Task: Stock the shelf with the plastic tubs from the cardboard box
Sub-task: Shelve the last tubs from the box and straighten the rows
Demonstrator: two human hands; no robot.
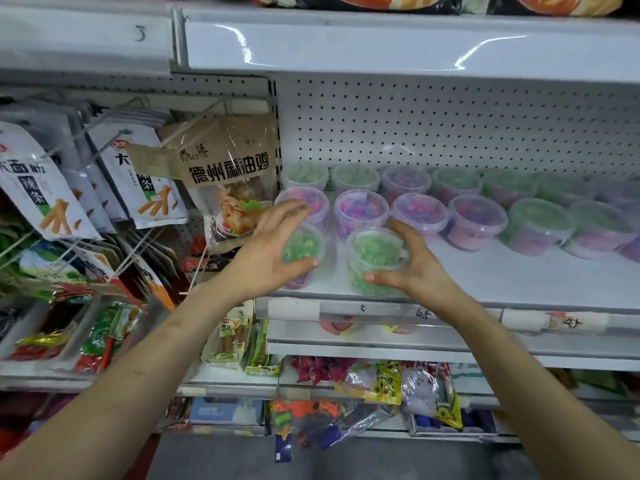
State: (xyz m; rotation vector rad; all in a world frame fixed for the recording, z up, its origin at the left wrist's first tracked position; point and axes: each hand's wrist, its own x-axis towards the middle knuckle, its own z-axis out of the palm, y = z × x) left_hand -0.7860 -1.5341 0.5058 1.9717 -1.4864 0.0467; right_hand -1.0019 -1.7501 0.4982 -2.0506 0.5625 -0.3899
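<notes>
Both hands are curled round tubs. The left hand (273,251) has its fingers over the top and its thumb along the front of a clear round plastic tub of green pieces (301,245). The right hand (412,268) cups a second clear plastic tub of green pieces (374,252) from that tub's three o'clock side, thumb in front and fingers round the back. Both tubs are upright at the front edge of the white metal shelf (485,278), just beside each other, the first at nine o'clock of the second. Toward twelve o'clock stand rows of like tubs with pink-purple and pale green fillings (362,209), running off to three o'clock.

This looks like the setting-down step, with two tubs starting a new front row. The next move, I judge, calls for letting go without tipping them, perhaps nudging them back against the row behind. Bare shelf at three o'clock of the second tub leaves room for more.

No cardboard box is in view, so how many tubs remain cannot be told. The left hand covers much of its tub, and whether either base sits fully flat is unclear. Tubs at far three o'clock are blurred. A brown-and-clear hanging snack packet (232,181) hides the shelf's nine o'clock end, and the handwriting on the price strip (381,310) is hard to read.
</notes>
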